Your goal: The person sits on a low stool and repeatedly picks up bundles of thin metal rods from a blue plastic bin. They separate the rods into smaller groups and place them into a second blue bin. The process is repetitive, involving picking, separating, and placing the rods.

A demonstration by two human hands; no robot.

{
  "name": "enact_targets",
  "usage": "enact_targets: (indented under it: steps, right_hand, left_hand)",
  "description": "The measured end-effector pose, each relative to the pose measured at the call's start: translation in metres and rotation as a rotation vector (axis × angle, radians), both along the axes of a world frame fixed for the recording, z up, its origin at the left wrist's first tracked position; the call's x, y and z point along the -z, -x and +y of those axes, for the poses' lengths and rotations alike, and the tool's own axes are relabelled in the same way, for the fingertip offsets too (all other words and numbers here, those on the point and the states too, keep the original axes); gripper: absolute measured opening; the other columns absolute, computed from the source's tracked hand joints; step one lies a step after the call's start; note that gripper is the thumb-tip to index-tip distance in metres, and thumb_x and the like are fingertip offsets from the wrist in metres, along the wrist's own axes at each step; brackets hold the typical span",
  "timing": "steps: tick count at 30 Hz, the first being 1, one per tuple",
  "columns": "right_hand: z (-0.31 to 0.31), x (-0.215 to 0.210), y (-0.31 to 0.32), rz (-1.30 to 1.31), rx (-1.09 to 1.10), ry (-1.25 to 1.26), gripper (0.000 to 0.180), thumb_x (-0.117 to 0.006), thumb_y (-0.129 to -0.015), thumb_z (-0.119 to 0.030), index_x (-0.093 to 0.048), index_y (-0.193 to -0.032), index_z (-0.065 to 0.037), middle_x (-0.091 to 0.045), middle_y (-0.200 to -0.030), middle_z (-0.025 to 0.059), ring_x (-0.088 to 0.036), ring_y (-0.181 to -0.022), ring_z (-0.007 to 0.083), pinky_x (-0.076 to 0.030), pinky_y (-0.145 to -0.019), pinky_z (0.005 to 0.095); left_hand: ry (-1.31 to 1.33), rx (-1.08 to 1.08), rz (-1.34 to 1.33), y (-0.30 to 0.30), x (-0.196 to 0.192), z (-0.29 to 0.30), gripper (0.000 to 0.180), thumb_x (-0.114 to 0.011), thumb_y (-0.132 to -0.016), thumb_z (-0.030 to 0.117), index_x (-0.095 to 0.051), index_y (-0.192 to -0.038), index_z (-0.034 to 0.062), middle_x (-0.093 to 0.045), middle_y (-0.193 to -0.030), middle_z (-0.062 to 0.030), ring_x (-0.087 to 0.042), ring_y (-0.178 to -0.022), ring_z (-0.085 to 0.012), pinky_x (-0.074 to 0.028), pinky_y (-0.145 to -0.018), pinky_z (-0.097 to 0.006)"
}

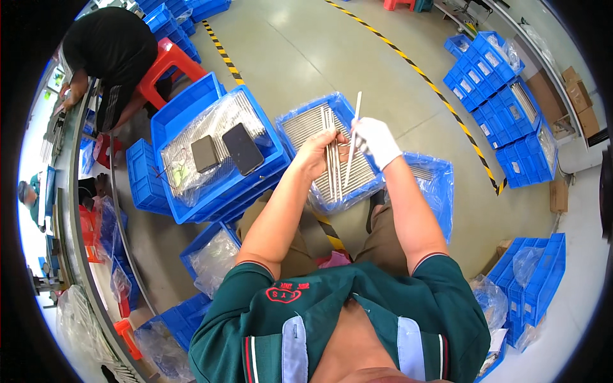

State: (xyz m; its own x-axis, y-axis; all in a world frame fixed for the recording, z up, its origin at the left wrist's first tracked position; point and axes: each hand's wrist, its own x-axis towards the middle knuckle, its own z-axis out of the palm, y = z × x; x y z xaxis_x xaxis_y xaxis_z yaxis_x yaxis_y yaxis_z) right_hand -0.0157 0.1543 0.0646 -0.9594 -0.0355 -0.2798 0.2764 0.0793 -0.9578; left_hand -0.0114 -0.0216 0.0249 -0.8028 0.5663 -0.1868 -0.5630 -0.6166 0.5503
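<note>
Gripping is done by both hands above the tray (pixel 343 110), which is blue, lined with clear plastic and filled with slim silvery rods (pixel 303 131) laid side by side. By the bare left hand (pixel 319 152), closed over the middle of the tray, a small bundle (pixel 333 166) of such rods is held, their lower ends pointed toward the tray's near edge. By the white-gloved right hand (pixel 378 142), over the tray's right side, a single rod (pixel 357 105) is pinched between the fingers, tilted a little, with its upper end raised clear of the hand. Just left of the tray, a stack of blue crates (pixel 274 159) is topped by plastic-wrapped rods, on which a phone (pixel 243 148) and a dark flat box (pixel 204 154) are laid. Just right of the tray, a plastic-lined crate (pixel 440 191) is partly hidden by the right forearm. Well to the left of the tray, a red stool (pixel 167 70) is occupied by a co-worker (pixel 108 48), by whom a bench (pixel 76 191) is faced.
</note>
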Motion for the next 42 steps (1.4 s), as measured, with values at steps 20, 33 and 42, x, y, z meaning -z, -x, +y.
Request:
enact_targets:
  steps: [20, 33, 42]
  right_hand:
    - [-0.020, 0.051, -0.006, -0.003, -0.176, 0.306, 0.036, -0.053, -0.092, -0.036, -0.062, -0.095, -0.001, -0.061, -0.080, 0.0027, -0.056, -0.070, 0.0077, -0.046, -0.062, 0.0239]
    - [-0.021, 0.030, -0.050, -0.380, -0.409, 0.743, 0.016, -0.060, -0.088, -0.024, -0.054, -0.087, -0.009, -0.058, -0.070, 0.0040, -0.053, -0.054, 0.0145, -0.046, -0.051, 0.0273]
    - [0.058, 0.071, 0.035, 0.252, -0.221, -0.819, 0.026, -0.057, -0.085, -0.032, -0.055, -0.089, -0.006, -0.063, -0.083, 0.0164, -0.061, -0.078, 0.0318, -0.047, -0.071, 0.0407]
  left_hand:
    - [-0.013, -0.208, 0.060, 0.008, -0.005, -0.005, 0.027, -0.057, -0.091, 0.030, -0.058, -0.086, 0.0025, -0.061, -0.089, -0.0105, -0.064, -0.086, -0.0272, -0.055, -0.072, -0.044]
    - [0.176, 0.066, 0.241, -0.005, -0.037, -0.005, 0.027, -0.054, -0.093, 0.029, -0.059, -0.090, 0.0023, -0.063, -0.087, -0.0081, -0.064, -0.087, -0.0203, -0.055, -0.070, -0.033]
    - [0.476, -0.358, 0.362, 0.002, -0.057, -0.052, 0.031, -0.054, -0.093, 0.033, -0.062, -0.093, 0.0030, -0.063, -0.088, -0.0048, -0.058, -0.083, -0.0134, -0.045, -0.077, -0.029]
